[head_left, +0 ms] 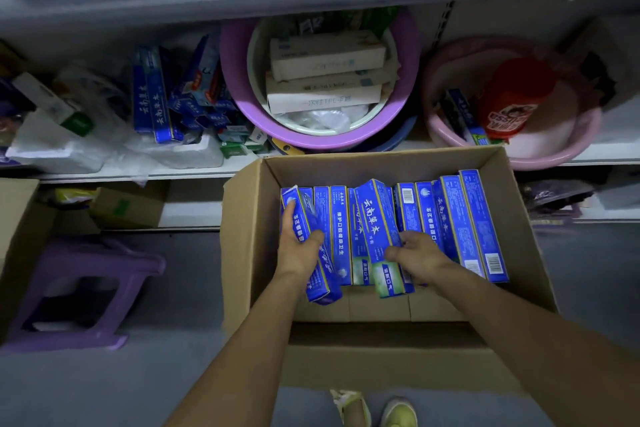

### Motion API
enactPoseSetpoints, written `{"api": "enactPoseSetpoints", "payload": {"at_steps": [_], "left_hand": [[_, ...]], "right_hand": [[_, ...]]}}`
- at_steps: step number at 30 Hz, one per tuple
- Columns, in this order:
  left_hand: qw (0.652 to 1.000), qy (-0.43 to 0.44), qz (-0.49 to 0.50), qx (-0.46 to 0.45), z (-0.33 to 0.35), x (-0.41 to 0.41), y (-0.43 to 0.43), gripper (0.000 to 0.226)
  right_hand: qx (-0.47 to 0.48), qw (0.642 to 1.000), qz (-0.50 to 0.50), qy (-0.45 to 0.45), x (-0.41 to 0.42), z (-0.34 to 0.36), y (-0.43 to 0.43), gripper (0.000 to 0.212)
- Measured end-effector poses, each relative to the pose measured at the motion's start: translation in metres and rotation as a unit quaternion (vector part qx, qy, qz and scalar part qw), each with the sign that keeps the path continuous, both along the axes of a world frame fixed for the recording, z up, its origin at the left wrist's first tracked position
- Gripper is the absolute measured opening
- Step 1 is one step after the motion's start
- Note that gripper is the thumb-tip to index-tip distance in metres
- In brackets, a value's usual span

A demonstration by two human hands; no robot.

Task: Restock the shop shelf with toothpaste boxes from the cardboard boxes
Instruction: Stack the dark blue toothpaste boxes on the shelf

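Observation:
An open cardboard box (pixel 381 163) stands on the floor below the shelf, holding several blue toothpaste boxes on edge. My left hand (pixel 298 243) grips the leftmost toothpaste box (pixel 320 284), tilted out of the row. My right hand (pixel 417 255) holds a raised toothpaste box (pixel 375 218) near the middle of the row. More blue toothpaste boxes (pixel 152 97) stand and lie on the low shelf (pixel 194 170) at the left.
A purple basin (pixel 239 87) with white cartons and a pink basin (pixel 557 156) with a red item sit on the shelf. A purple stool (pixel 83 288) stands on the floor at left, beside another cardboard box (pixel 20 225). My feet (pixel 398 411) are below the box.

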State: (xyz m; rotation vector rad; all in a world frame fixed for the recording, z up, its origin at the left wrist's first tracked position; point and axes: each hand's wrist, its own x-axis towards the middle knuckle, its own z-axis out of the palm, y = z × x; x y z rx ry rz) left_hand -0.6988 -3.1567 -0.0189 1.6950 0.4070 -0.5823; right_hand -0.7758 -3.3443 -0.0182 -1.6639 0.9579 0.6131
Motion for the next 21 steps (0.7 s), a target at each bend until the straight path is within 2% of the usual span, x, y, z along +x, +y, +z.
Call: {"api": "enactPoseSetpoints", "payload": {"at_steps": [3, 9, 14, 18, 20, 21], "left_hand": [[0.998, 0.025, 0.003, -0.054, 0.026, -0.015, -0.007, 0.052], [0.992, 0.013, 0.025, -0.122, 0.093, -0.043, -0.013, 0.047], [0.973, -0.024, 0.062, -0.220, 0.167, -0.061, -0.012, 0.060], [0.967, -0.064, 0.061, -0.239, 0.223, -0.065, -0.013, 0.072], [0.968, -0.084, 0.057, -0.228, 0.248, -0.065, -0.015, 0.065], [0.968, -0.091, 0.052, -0.227, 0.259, -0.065, -0.017, 0.057]], "right_hand": [[0.044, 0.998, -0.031, -0.037, -0.008, 0.041, -0.008, 0.019], [0.093, 0.988, -0.048, -0.117, -0.025, 0.128, -0.022, 0.022], [0.046, 0.982, -0.036, -0.181, -0.041, 0.206, -0.030, 0.020], [-0.021, 0.974, -0.014, -0.225, -0.047, 0.262, -0.038, 0.018], [-0.031, 0.965, 0.016, -0.259, -0.046, 0.286, -0.041, 0.023], [-0.031, 0.959, 0.036, -0.279, -0.047, 0.298, -0.042, 0.018]]}}
